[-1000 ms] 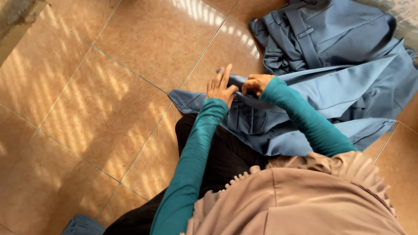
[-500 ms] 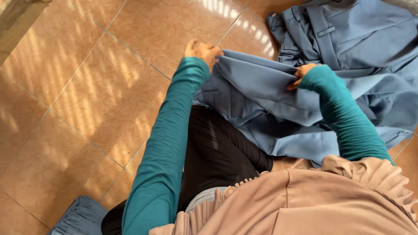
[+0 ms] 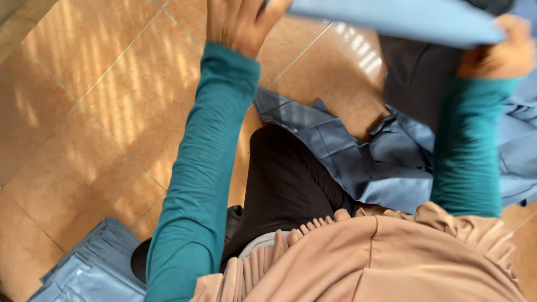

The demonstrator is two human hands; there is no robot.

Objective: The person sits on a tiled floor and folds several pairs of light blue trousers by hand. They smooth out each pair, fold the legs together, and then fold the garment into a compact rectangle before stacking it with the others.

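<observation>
A single camera sits on the person's head and looks steeply down, close over their own chest and teal sleeves. The tiled floor (image 3: 95,117) fills the left side of the frame. Both raised hands reach the top edge, where they are partly cut off. No second view overlaps it.

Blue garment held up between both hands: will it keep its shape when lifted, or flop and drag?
The blue garment likely flops: taut only between the left hand and right hand, while the rest lies crumpled on the tiled floor. It probably feels light, and the trailing part may drag.
</observation>
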